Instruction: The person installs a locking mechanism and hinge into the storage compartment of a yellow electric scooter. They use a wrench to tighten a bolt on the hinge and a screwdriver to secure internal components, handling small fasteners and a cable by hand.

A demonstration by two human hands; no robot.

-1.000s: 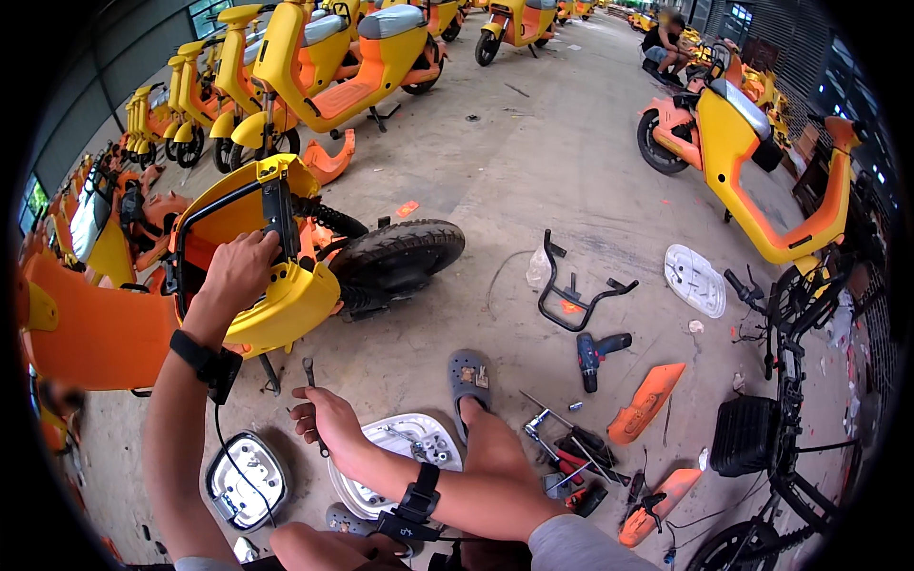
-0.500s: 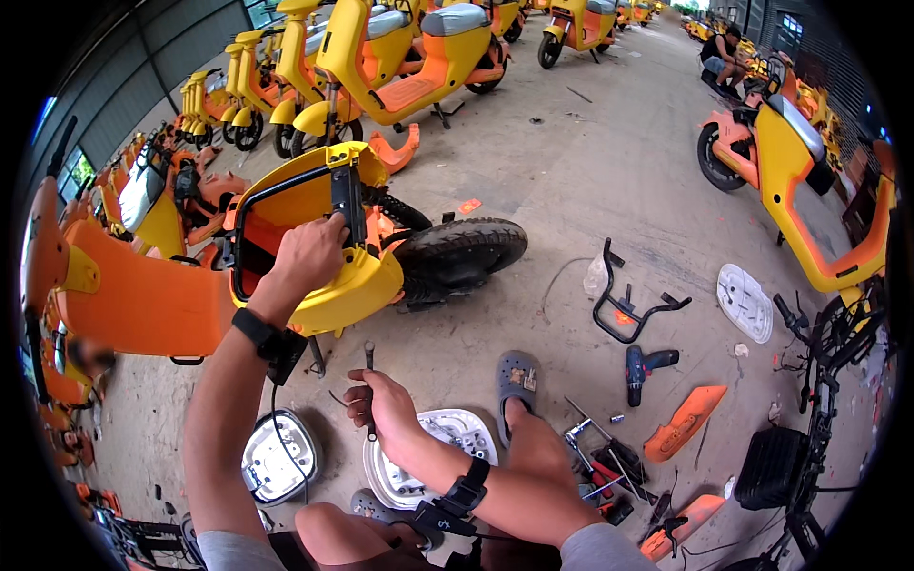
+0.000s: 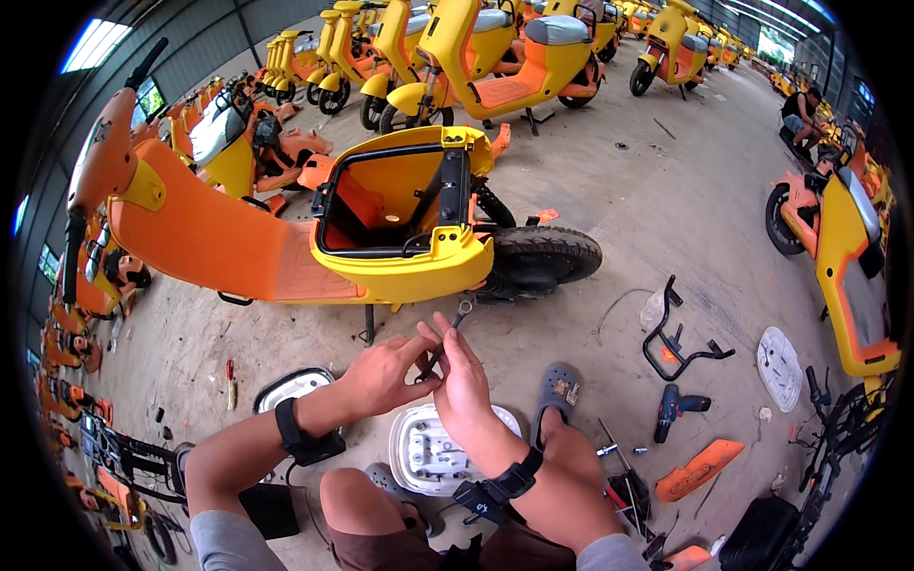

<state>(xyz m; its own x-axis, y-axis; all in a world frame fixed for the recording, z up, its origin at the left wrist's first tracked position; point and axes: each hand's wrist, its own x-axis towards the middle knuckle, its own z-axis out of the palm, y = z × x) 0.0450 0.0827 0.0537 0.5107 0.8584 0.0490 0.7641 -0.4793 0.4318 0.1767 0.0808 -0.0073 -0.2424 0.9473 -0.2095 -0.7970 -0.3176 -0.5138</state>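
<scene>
My left hand (image 3: pixel 383 373) and my right hand (image 3: pixel 461 379) meet in front of me over a metal wrench (image 3: pixel 464 308). The wrench's ring end sticks up above the right fingers, while its lower part runs down between both hands. My left thumb and forefinger close round that lower part; my right hand grips it from the other side. Beyond them stands a yellow and orange scooter (image 3: pixel 409 281). It has no seat, so its black-framed storage opening (image 3: pixel 381 205) is exposed. Below my hands lies a white plastic tray-like shell (image 3: pixel 402 466) with small metal parts in it.
Right of my foot lie a cordless drill (image 3: pixel 671 409), a bent black tube frame (image 3: pixel 657 352), an orange panel (image 3: pixel 700 469), a white ribbed plate (image 3: pixel 780 369) and several hand tools (image 3: pixel 624 485). A red-handled screwdriver (image 3: pixel 230 381) lies left. Parked scooters (image 3: pixel 533 67) and a seated person (image 3: pixel 802 119) are farther off.
My left hand has left the scooter's storage rim and come to the wrench in my right hand. The view has shifted left, showing more of the scooter's front.
</scene>
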